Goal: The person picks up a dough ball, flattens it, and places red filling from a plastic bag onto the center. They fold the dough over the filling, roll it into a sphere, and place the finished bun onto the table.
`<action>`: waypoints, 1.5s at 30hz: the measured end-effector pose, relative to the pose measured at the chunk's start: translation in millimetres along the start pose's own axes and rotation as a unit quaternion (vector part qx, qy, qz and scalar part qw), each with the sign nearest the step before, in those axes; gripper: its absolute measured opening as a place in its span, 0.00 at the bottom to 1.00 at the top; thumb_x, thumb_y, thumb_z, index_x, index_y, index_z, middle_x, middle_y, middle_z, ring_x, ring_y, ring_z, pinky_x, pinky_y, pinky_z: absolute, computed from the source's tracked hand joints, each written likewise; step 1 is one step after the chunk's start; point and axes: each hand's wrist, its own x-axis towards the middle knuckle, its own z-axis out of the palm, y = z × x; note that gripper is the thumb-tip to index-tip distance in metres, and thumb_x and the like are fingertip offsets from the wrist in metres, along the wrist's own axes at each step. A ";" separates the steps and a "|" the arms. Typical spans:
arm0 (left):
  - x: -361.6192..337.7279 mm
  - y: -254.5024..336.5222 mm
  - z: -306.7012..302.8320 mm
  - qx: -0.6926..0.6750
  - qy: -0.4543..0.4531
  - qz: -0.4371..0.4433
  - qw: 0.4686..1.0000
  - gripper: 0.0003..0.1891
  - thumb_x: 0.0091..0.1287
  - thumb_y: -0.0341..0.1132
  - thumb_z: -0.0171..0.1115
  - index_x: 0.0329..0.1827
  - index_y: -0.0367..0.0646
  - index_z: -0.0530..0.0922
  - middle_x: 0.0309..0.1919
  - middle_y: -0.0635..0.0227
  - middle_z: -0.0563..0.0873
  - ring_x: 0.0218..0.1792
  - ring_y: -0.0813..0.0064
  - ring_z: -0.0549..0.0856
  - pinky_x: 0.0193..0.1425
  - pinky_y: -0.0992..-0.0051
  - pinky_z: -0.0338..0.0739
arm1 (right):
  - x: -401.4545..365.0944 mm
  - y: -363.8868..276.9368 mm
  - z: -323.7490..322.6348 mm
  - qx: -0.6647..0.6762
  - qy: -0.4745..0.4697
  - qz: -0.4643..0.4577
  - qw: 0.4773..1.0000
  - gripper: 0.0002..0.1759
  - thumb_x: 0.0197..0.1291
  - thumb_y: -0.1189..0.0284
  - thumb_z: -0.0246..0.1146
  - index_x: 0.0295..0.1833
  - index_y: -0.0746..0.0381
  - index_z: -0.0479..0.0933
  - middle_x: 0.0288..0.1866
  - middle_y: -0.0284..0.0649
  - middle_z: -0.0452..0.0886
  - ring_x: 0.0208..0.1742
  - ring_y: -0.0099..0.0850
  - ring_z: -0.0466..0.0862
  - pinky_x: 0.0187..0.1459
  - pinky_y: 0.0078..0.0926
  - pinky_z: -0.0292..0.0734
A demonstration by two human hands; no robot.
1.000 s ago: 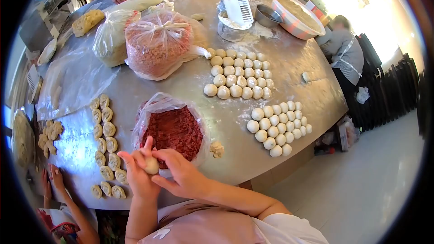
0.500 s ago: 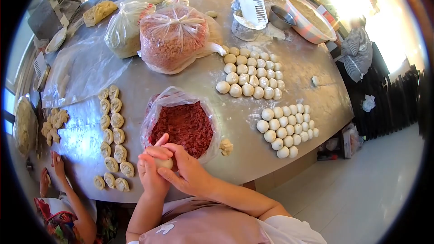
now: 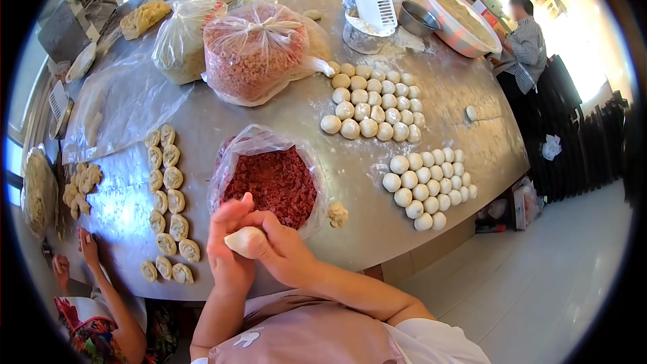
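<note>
A pale dough piece (image 3: 242, 240) sits between both my hands, just above the near edge of the round metal table (image 3: 458, 141). My left hand (image 3: 226, 243) cups it from the left and underneath. My right hand (image 3: 286, 249) pinches its right side with thumb and fingers. Right behind my hands stands an open plastic bag of red filling (image 3: 273, 185). A small lump of dough (image 3: 337, 214) lies on the table to the right of the bag.
Filled dough pieces (image 3: 166, 202) lie in rows at left. Two groups of white dough balls (image 3: 428, 185) (image 3: 374, 104) lie at right. Tied bags (image 3: 253, 54), a striped basin (image 3: 461, 20) and a metal bowl (image 3: 416, 19) stand farther back. A person's hand (image 3: 87, 249) rests at lower left; another person (image 3: 526, 47) stands at right.
My hands have turned the dough piece, so more of its pale surface shows now. They stay in front of the red filling bag. The person at right has straightened up.
</note>
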 end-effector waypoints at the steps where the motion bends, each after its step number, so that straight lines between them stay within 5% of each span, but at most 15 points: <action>1: 1.2 2.6 10.5 0.008 0.008 0.023 1.000 0.34 0.69 0.61 0.53 0.60 0.37 0.74 0.65 0.54 0.75 0.65 0.61 0.75 0.69 0.62 0.67 | 0.4 3.9 -1.1 0.018 -0.008 0.002 1.000 0.22 0.75 0.54 0.48 0.58 0.63 0.70 0.47 0.44 0.81 0.46 0.36 0.82 0.46 0.31 0.76; 3: 4.8 7.8 26.1 0.025 0.024 0.069 0.997 0.32 0.69 0.58 0.57 0.59 0.35 0.75 0.64 0.54 0.76 0.68 0.61 0.72 0.72 0.62 0.64 | 1.0 7.4 -2.0 0.055 -0.024 0.004 0.998 0.21 0.74 0.56 0.49 0.55 0.63 0.70 0.43 0.46 0.81 0.41 0.44 0.84 0.42 0.36 0.77; 6: 2.8 2.5 -10.6 0.120 -0.089 0.050 0.988 0.27 0.71 0.55 0.57 0.54 0.35 0.77 0.61 0.53 0.78 0.65 0.59 0.75 0.71 0.61 0.65 | 1.3 -8.6 -2.2 0.032 -0.062 0.002 0.998 0.20 0.75 0.57 0.48 0.53 0.62 0.72 0.42 0.45 0.82 0.42 0.43 0.84 0.45 0.35 0.77; 9: -0.9 0.1 -9.0 0.139 -0.048 0.032 0.989 0.30 0.72 0.58 0.53 0.51 0.34 0.78 0.60 0.52 0.79 0.63 0.59 0.77 0.69 0.61 0.67 | 4.4 -4.1 4.7 -0.023 0.005 -0.075 0.997 0.20 0.75 0.57 0.47 0.55 0.61 0.71 0.42 0.45 0.82 0.44 0.40 0.84 0.47 0.34 0.76; 13: 3.6 -1.9 19.1 0.000 0.004 0.038 0.999 0.42 0.67 0.68 0.51 0.66 0.36 0.67 0.65 0.55 0.75 0.68 0.60 0.71 0.73 0.61 0.62 | 1.0 -1.4 -3.5 0.070 -0.024 0.039 0.997 0.22 0.76 0.57 0.45 0.58 0.64 0.68 0.47 0.48 0.81 0.47 0.40 0.83 0.49 0.34 0.75; 15: 6.6 -2.6 34.5 0.089 0.026 0.091 0.991 0.39 0.69 0.66 0.49 0.62 0.35 0.71 0.62 0.54 0.77 0.68 0.58 0.72 0.73 0.59 0.62 | 1.1 -7.6 -5.1 0.078 -0.016 0.064 0.995 0.22 0.76 0.56 0.44 0.56 0.65 0.68 0.46 0.49 0.81 0.47 0.42 0.83 0.49 0.34 0.75; 19: 8.7 -11.6 -9.9 0.238 -0.166 0.031 0.956 0.36 0.73 0.62 0.46 0.61 0.34 0.73 0.62 0.53 0.77 0.72 0.58 0.67 0.74 0.60 0.60 | -3.0 -3.2 -9.3 0.065 0.030 -0.001 0.997 0.23 0.77 0.55 0.43 0.52 0.65 0.70 0.44 0.51 0.81 0.46 0.45 0.83 0.48 0.35 0.75; 22: 6.5 -13.0 30.3 0.294 -0.124 0.035 0.947 0.40 0.71 0.66 0.45 0.60 0.32 0.74 0.58 0.54 0.79 0.64 0.60 0.75 0.71 0.59 0.63 | -17.7 -3.4 -30.6 0.135 0.033 0.121 0.983 0.19 0.75 0.55 0.46 0.51 0.59 0.73 0.42 0.41 0.82 0.38 0.31 0.82 0.37 0.28 0.75; 23: -0.4 -11.8 43.8 0.198 -0.139 -0.038 0.969 0.41 0.70 0.68 0.44 0.69 0.36 0.66 0.67 0.56 0.72 0.68 0.61 0.70 0.73 0.62 0.61 | -25.0 -6.7 -44.9 0.167 0.024 0.167 0.972 0.19 0.74 0.55 0.46 0.51 0.58 0.73 0.42 0.38 0.82 0.36 0.28 0.81 0.34 0.26 0.75; 25: -2.3 -27.8 50.3 0.113 -0.147 -0.045 0.982 0.43 0.69 0.67 0.48 0.72 0.36 0.61 0.67 0.59 0.70 0.65 0.65 0.73 0.68 0.64 0.65 | -45.2 -15.9 -82.7 0.152 0.093 0.188 0.966 0.19 0.71 0.53 0.49 0.54 0.55 0.73 0.41 0.33 0.81 0.32 0.21 0.78 0.30 0.21 0.73; 28: 0.3 -17.8 41.4 0.081 -0.147 -0.145 0.975 0.38 0.71 0.61 0.52 0.71 0.39 0.62 0.65 0.61 0.73 0.65 0.68 0.73 0.68 0.69 0.65 | -100.6 4.6 -153.6 0.321 0.263 0.068 0.907 0.22 0.72 0.53 0.46 0.57 0.57 0.72 0.41 0.36 0.81 0.29 0.26 0.77 0.30 0.24 0.75; 31: 3.3 -14.0 27.2 0.096 -0.118 -0.196 0.969 0.32 0.71 0.54 0.56 0.69 0.40 0.64 0.64 0.62 0.73 0.65 0.70 0.73 0.67 0.70 0.66 | -152.9 -6.1 -215.5 0.098 0.472 0.069 0.873 0.22 0.71 0.56 0.49 0.57 0.62 0.71 0.39 0.38 0.78 0.29 0.24 0.77 0.30 0.24 0.75; 33: 2.1 -10.2 27.8 0.090 -0.114 -0.217 0.965 0.28 0.72 0.49 0.57 0.67 0.40 0.66 0.63 0.64 0.75 0.64 0.71 0.74 0.66 0.70 0.67 | -178.1 -9.8 -244.2 -0.099 0.551 0.221 0.799 0.24 0.70 0.53 0.52 0.51 0.64 0.74 0.36 0.38 0.79 0.29 0.24 0.77 0.29 0.25 0.74; 39: -3.5 -7.6 26.1 0.079 -0.138 -0.266 0.951 0.24 0.72 0.47 0.57 0.64 0.40 0.69 0.59 0.65 0.78 0.61 0.72 0.76 0.64 0.70 0.68 | -186.1 9.5 -289.8 -0.271 0.519 0.385 0.713 0.33 0.68 0.45 0.54 0.44 0.70 0.76 0.30 0.44 0.81 0.33 0.30 0.83 0.34 0.30 0.77; 45: -8.2 -7.7 20.4 0.078 -0.124 -0.288 0.946 0.22 0.75 0.45 0.53 0.64 0.40 0.69 0.58 0.64 0.79 0.59 0.70 0.78 0.63 0.69 0.71 | -176.8 56.5 -317.4 -0.387 0.445 0.423 0.688 0.41 0.68 0.39 0.47 0.47 0.73 0.74 0.43 0.63 0.82 0.49 0.55 0.82 0.52 0.45 0.75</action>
